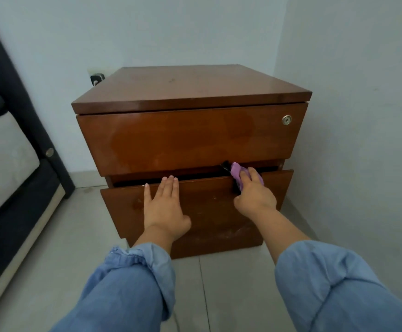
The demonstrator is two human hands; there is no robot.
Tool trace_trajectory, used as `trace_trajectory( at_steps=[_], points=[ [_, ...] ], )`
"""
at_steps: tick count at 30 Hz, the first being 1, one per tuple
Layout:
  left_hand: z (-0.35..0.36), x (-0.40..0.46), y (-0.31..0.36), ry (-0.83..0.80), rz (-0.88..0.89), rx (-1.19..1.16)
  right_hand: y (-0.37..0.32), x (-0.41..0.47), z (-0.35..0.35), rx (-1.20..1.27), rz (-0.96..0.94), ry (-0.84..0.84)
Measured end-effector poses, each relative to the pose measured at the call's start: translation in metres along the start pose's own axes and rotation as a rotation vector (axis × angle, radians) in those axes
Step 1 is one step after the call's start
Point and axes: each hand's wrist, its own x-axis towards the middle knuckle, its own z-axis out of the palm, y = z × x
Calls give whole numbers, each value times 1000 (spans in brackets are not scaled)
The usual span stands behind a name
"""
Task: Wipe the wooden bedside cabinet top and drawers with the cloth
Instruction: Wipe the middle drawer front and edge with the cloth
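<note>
Denim sleeves: two, pale blue, rolled at the forearm; the left sleeve (133, 283) and right sleeve (334, 286) both run off the bottom edge, so I see nothing of the person beyond the arms.
Hands: two, both bare.
Left hand (164, 209): lies flat on the front of the lower drawer (209, 212), fingers straight and close together, tips just under the drawer's top edge, holding nothing.
Right hand (255, 192): curled around the cloth (237, 174), pressing it at the lower drawer's top edge, right of centre.
Cloth: one, lilac, bunched; most of it is under the fingers, with one end poking up into the dark gap between the drawers.
Dark piece beside the cloth: small and black, right at the gap; I cannot tell what it is.
Cabinet (190, 140): one, reddish-brown wood, standing on pale floor tiles (75, 236) in a corner.
Drawers: two that I can count. The lower one stands pulled forward; the upper drawer (185, 140) looks closed.
Lock (286, 120): one round metal keyhole, upper drawer, top right.
Cabinet top (188, 85): bare wood with a few faint marks.
Bed (8, 164): dark frame and light mattress, cut off at the left edge.
Wall socket (97, 76): one, with a dark plug, half hidden behind the cabinet's back left corner.
Walls (147, 29): two, plain pale blue.
</note>
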Motion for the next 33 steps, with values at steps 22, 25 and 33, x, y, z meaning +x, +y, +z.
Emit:
trace_trajectory(
  at_steps=[22, 25, 33],
  points=[
    [-12, -21, -100, -51, -243, 26, -90, -15, 13, -175, -171, -140],
    [-10, -26, -106, -25, -232, -28, -97, -20, 15, -165, -159, -116],
    [-3, -28, -113, 64, -191, -121, -140, -29, 30, -176, -238, -105]
  ],
)
